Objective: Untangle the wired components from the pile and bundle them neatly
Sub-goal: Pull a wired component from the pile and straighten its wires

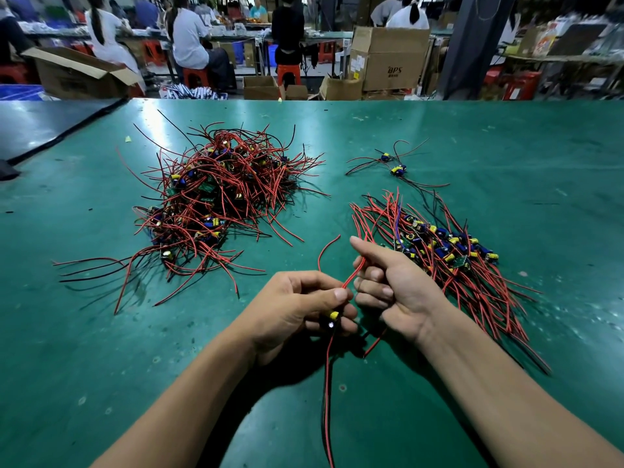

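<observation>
Head view, the only one.

Left hand (pixel 297 305) has its fingers curled round one component (pixel 332 319), the yellow cap showing between thumb and fingers. Right hand (pixel 395 285) is just beside it, nearly touching, fingers curled on the component's red lead (pixel 353 275) with the index finger sticking out straight. Both hands are clamped on the same piece, just above the bench (pixel 101 332).

Key relation: the lead runs up and to the right from the left thumb into the right fingers, and its free end curls back toward the pile (pixel 216 194). The other red/black pair hangs from the left hand toward the body. So the long axis runs roughly near-to-far, tilted right.

The sorted bundle (pixel 439 251) lies just right of and beyond the right hand, with its wires fanned along the same diagonal. The right hand is the nearer one for a drop-off, and the piece needs little rotation to match. That's my read.

The pile is forward-left, well apart from both hands and closer to the left. It's large, so most of the work is left. Two strays (pixel 393 165) sit beyond the bundle.
</observation>
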`<state>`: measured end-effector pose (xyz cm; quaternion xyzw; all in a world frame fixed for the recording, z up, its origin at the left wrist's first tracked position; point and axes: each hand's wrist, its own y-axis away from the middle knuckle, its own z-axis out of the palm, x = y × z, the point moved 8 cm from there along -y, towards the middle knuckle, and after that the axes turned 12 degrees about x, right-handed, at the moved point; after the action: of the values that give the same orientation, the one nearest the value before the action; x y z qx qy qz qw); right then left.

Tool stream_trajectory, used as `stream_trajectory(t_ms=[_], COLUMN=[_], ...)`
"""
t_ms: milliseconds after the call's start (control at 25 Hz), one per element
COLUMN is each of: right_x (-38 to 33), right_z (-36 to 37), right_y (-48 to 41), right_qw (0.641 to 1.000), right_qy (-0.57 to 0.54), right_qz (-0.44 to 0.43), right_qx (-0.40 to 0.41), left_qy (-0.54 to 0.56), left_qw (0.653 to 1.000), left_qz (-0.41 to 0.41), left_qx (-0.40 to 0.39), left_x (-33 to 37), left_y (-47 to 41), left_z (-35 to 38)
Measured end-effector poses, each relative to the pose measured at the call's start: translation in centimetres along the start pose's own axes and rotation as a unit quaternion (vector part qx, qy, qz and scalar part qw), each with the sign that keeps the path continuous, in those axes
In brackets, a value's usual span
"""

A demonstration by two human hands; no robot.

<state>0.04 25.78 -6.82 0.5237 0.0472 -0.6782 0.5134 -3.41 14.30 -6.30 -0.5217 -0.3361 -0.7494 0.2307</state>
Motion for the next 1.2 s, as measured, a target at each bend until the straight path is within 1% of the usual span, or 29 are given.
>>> stream_trajectory(t_ms=[80, 160, 240, 320, 440, 520, 640, 800, 960, 1040, 1120, 1200], right_x=[0.1, 0.0, 0.5, 1.3, 0.9, -0.1, -1.0, -0.9, -0.5, -0.2, -0.2, -0.5], right_z=[0.0, 0.2, 0.8, 1.3, 1.0, 0.2, -0.8, -0.8, -0.2, 0.2, 0.3, 0.1], right_y=[0.0, 0.2, 0.4, 0.6, 0.4, 0.0, -0.4, -0.5, 0.1, 0.4, 0.3, -0.1], right_qw=[1.000, 0.997, 0.991, 0.987, 0.983, 0.985, 0.992, 0.998, 0.992, 0.985, 0.987, 0.998], right_qy=[0.024, 0.063, 0.093, 0.117, 0.138, 0.116, 0.053, -0.027, -0.104, -0.132, -0.125, -0.057], right_qz=[-0.014, -0.052, -0.084, -0.094, -0.116, -0.124, -0.107, -0.029, 0.072, 0.108, 0.089, 0.015], right_qx=[-0.004, -0.015, -0.040, -0.064, -0.043, -0.007, 0.032, 0.039, -0.007, -0.033, -0.036, -0.021], left_qy=[0.005, 0.024, 0.036, 0.031, 0.018, 0.007, -0.005, -0.006, -0.014, -0.013, -0.004, 0.009], left_qw=[1.000, 0.999, 0.998, 0.998, 0.999, 1.000, 1.000, 1.000, 1.000, 1.000, 1.000, 1.000], left_qz=[-0.005, -0.004, 0.009, 0.017, 0.018, 0.021, 0.024, 0.021, 0.019, 0.017, 0.011, 0.008], left_qx=[0.002, 0.025, 0.048, 0.052, 0.030, 0.016, 0.008, 0.000, -0.008, -0.010, -0.005, 0.010], left_x=[-0.1, -0.1, 0.0, 0.0, 0.0, 0.0, 0.1, 0.1, 0.1, 0.1, 0.1, 0.0], left_y=[0.0, -0.2, -0.4, -0.6, -0.5, -0.4, -0.3, -0.1, 0.0, 0.0, -0.1, -0.3], left_z=[0.0, -0.2, -0.6, -0.7, -0.6, -0.4, -0.2, -0.1, 0.0, -0.1, -0.2, -0.4])
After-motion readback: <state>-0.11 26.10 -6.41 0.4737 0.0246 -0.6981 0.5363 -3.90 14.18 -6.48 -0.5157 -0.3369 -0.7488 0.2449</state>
